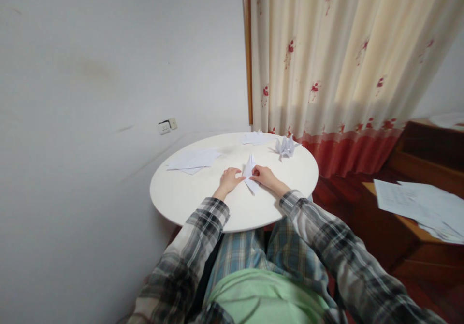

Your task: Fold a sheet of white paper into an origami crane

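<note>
A narrow, pointed piece of folded white paper (250,164) lies on the round white table (188,193), one tip pointing away from me and the other toward me. My left hand (229,180) is at its left edge, thumb and fingers closed in against the paper. From the other side, my right hand (266,175) pinches the paper's right edge between thumb and curled fingers. The fingers cover part of the folds along the middle.
Flat white sheets (195,159) lie at the table's left. Folded paper shapes (285,146) sit together at the back right, near another white paper pile (253,137). A wall (108,169) borders the left; papers (420,203) rest on wooden furniture at right.
</note>
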Demonstrator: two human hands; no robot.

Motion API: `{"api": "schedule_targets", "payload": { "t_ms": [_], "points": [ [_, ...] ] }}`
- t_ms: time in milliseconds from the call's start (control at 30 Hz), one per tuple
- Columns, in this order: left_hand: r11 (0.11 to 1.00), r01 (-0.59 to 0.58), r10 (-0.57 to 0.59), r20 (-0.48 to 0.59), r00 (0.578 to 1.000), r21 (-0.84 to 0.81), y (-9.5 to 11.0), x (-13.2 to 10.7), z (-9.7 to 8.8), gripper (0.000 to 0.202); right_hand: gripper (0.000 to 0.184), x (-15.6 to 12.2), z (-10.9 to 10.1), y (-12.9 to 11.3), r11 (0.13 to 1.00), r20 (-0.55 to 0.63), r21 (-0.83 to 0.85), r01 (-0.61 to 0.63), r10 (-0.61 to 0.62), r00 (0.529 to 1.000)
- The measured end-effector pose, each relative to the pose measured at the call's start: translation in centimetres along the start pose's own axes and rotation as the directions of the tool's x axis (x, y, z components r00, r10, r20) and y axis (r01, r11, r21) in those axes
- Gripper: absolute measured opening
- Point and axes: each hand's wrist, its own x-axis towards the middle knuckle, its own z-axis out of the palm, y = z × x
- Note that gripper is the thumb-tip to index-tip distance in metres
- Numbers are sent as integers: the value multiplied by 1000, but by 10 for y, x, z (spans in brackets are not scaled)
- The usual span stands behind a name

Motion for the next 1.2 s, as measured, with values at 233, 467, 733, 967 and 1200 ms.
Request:
{"api": "schedule_targets", "payload": {
  "t_ms": [233, 467, 733, 967, 1200],
  "points": [
    [994, -87, 93, 101, 991, -61, -1, 0, -4, 48, 15, 0, 1, 2, 1000, -8, 9, -2, 2, 1000],
    [987, -123, 139, 164, 977, -104, -2, 0, -2, 67, 17, 1, 4, 6, 999, -1, 36, -17, 17, 1000],
    [992, -106, 118, 243, 963, -61, 4, -4, -7, 83, 16, 1, 4, 6, 1000, -9, 31, -6, 6, 1000],
    [990, -129, 139, 286, 948, -54, 14, -11, -17, 90, 17, 1, 5, 9, 1000, -10, 29, -1, 1, 1000],
    [990, -132, 141, 292, 946, -50, 13, -12, -16, 101, 17, 1, 6, 10, 1000, -17, 26, 3, -2, 1000]
  ]
}}
